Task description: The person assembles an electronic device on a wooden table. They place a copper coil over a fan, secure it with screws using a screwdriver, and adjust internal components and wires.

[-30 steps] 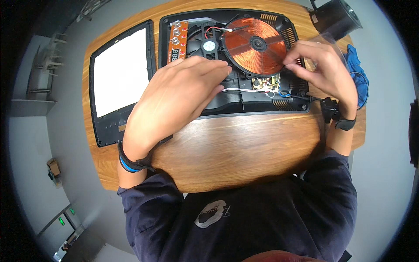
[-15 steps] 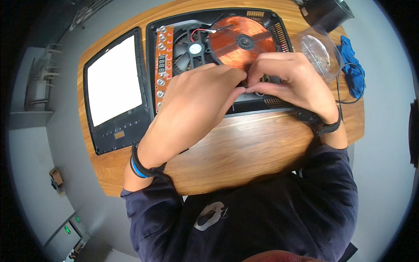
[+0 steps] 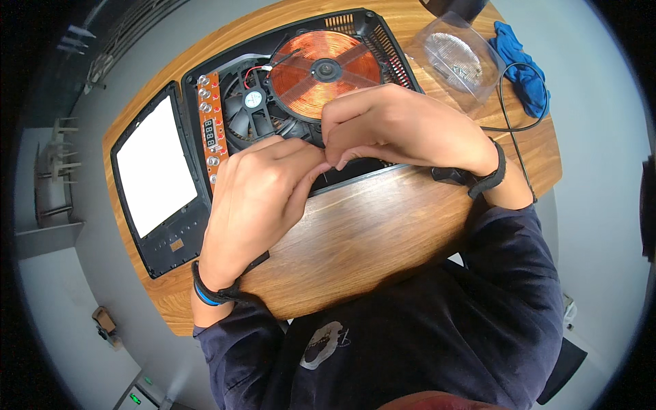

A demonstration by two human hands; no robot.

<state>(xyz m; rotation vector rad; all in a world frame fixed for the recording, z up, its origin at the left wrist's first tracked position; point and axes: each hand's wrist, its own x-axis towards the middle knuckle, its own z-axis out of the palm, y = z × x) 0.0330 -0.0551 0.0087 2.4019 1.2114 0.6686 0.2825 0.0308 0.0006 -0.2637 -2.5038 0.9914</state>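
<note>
An opened induction cooker's black base point(image 3: 342, 181) lies on the table, with a round copper coil point(image 3: 294, 85), a cooling fan point(image 3: 239, 123) and an orange circuit board point(image 3: 208, 113) inside. Over its front part my left hand point(image 3: 256, 181) and my right hand point(image 3: 417, 130) meet fingertip to fingertip. Each has its thumb and fingers pinched together. Whatever lies between the fingertips is hidden or too small to name. Both hands cover the section of the base in front of the coil.
To the left lies the cooker's black-framed top panel point(image 3: 167, 236) with a bright white surface. A clear plastic container point(image 3: 458, 65) with small metal pieces, a blue cloth point(image 3: 523, 72) and a dark cable point(image 3: 506, 116) are at the right. The wooden table point(image 3: 383, 219) has curved edges.
The whole view has shifted, so the cooker appears farther left. My joined fingertips have moved a little nearer to me from the coil, toward the base's front edge. Both hands remain pinched.
</note>
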